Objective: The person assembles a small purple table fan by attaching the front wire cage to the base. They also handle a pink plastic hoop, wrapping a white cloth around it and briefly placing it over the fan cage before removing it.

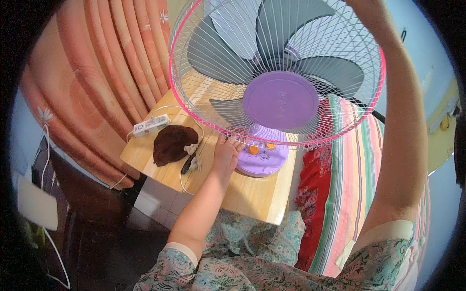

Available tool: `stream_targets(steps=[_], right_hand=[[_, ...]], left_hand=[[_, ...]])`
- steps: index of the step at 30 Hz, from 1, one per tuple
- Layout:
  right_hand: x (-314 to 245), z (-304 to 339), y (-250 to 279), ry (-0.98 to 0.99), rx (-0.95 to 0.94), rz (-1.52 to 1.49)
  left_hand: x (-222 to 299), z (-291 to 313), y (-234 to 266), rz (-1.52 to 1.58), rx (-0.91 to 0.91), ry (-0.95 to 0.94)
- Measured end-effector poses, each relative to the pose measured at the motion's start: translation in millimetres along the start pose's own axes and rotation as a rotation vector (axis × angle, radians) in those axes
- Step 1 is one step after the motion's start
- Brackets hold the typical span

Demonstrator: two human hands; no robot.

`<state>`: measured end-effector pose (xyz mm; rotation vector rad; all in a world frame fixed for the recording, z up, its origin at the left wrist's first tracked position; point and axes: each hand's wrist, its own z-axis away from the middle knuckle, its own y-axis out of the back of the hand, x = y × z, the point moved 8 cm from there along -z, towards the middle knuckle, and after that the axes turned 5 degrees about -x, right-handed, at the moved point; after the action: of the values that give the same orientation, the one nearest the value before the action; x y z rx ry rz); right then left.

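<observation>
A table fan stands on a wooden table, its round wire guard (189,109) edged in pink with a purple disc (280,100) in the middle. Grey blades (286,29) show through the wires. Below the guard is the purple base (262,164) with orange knobs (253,150). My left hand (227,153) is at the guard's lower rim beside the base, fingers curled at the wires and partly covered by them. My right arm reaches up to the guard's upper right, where my right hand (366,7) is mostly cut off by the picture's edge; its fingers are hidden.
On the wooden table (262,201) lie a dark brown cloth (174,144), a black-handled tool (187,165) with pale crumpled material, and a white power strip (150,125) with its cord. An orange curtain (97,72) hangs at left; a striped cloth (354,165) covers a surface at right.
</observation>
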<state>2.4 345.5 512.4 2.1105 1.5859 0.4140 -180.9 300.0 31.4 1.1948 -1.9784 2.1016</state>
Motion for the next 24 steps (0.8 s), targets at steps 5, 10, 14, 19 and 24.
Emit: stream_targets(steps=[5, 10, 14, 19, 24], right_hand=[[17, -22, -44, -0.003, -0.078, 0.061], [59, -30, -57, -0.138, -0.139, 0.082], [33, -22, -50, 0.062, -0.031, -0.094], [30, -35, -51, -0.171, -0.213, -0.156], [41, -38, -56, -0.307, -0.258, -0.276]], left_hand=[[22, -17, 7, -0.122, 0.237, 0.046], [11, -26, 19, -0.107, 0.306, 0.109], [15, -22, 14, -0.063, 0.401, 0.088], [15, -31, 27, 0.02, 0.392, 0.184], [5, -8, 67, 0.081, 0.523, 0.305]])
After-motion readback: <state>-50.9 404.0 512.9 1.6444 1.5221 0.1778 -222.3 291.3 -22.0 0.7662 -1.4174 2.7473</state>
